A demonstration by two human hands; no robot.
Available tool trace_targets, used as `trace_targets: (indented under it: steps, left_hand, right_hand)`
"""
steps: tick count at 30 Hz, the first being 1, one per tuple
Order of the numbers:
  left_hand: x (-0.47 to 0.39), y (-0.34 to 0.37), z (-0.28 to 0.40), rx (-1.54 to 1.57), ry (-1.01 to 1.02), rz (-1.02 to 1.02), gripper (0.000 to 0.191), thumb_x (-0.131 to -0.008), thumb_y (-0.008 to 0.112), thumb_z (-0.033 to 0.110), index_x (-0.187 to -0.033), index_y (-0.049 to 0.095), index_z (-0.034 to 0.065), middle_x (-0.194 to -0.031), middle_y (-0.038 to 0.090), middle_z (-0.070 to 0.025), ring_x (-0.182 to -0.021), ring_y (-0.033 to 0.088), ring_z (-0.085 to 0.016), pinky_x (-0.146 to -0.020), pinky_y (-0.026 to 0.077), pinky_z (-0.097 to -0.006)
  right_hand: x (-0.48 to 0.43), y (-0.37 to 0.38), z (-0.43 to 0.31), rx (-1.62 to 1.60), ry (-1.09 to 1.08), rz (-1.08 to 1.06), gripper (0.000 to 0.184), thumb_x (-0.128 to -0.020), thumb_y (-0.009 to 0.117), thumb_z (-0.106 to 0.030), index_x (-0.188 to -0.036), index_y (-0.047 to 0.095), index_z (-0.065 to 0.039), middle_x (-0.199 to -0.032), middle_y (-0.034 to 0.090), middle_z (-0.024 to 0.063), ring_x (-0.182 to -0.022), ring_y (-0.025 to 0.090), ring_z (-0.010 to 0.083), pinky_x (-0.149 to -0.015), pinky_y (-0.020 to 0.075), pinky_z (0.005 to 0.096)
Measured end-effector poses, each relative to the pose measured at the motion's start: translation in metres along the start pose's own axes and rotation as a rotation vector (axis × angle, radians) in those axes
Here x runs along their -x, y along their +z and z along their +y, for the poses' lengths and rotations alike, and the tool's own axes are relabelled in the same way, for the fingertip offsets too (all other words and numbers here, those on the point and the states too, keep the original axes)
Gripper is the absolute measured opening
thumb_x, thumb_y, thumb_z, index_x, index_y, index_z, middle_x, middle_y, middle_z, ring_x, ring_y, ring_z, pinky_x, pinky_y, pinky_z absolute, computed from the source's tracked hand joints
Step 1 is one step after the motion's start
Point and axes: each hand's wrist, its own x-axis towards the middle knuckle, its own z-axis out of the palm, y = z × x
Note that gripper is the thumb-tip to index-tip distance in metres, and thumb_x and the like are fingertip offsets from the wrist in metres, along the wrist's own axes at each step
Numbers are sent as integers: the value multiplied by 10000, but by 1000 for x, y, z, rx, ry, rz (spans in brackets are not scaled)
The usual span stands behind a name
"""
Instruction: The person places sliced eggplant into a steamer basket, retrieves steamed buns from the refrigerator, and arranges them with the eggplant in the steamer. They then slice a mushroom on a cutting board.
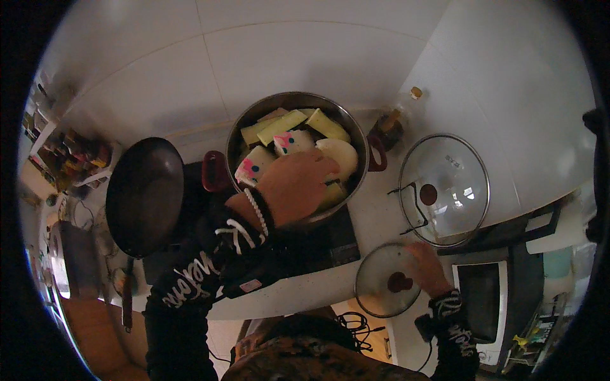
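My left hand (298, 185) is inside a deep metal pot (230, 157) with dark red side handles. Its fingertips are beside a round, pale piece of food (342, 155); whether they grip anything cannot be told. Around it lie long yellow-green vegetable pieces (282, 127) and white chunks (256, 164) with pink and dark blue marks. To the right, my right hand (425, 267) holds a smaller glass lid (381, 285) by its right side, near the brown knob. The lid is in front of the counter edge.
The pot is at a black cooktop (329, 252). A dark frying pan (145, 195) stands to its left. A larger glass lid (452, 190) leans against the wall at right, by a corked glass bottle (391, 124). A microwave (481, 302) and coiled black cables (357, 328) are lower down.
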Motion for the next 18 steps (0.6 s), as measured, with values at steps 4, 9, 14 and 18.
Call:
trace_targets:
  steps: [4, 9, 14, 18]
  left_hand:
    - [28, -4, 17, -104, 107, 192, 228, -812, 589, 90, -1036, 635, 81, -1032, 577, -144, -837, 593, -365, -765, 509, -452]
    - [65, -9, 39, 40, 68, 250, 257, -762, 635, 31, -1012, 640, 92, -1028, 576, -141, -856, 602, -340, -724, 517, -424]
    - [90, -36, 10, -228, 25, 490, 171, -748, 638, 14, -914, 646, 54, -934, 602, -129, -887, 588, -342, -773, 491, -435]
    - [101, -48, -16, -271, -86, 485, 158, -750, 635, 35, -906, 646, 62, -951, 621, -122, -907, 580, -353, -790, 476, -441]
  right_hand:
    - [62, 42, 18, 134, 121, -127, 428, -789, 722, -181, -1175, 581, -60, -1141, 553, 166, -1164, 488, 353, -991, 422, 447]
    - [82, 68, 22, 55, 436, -142, 477, -767, 744, -205, -1193, 571, -75, -1152, 525, 170, -1135, 512, 352, -969, 450, 441]
    - [73, 69, 23, 109, 340, -179, 468, -767, 736, -191, -1183, 565, -62, -1167, 512, 179, -1051, 557, 366, -936, 467, 438]
    - [68, 42, 0, 94, 340, -120, 469, -787, 729, -201, -1196, 549, -58, -1112, 542, 194, -1042, 564, 379, -899, 484, 444]
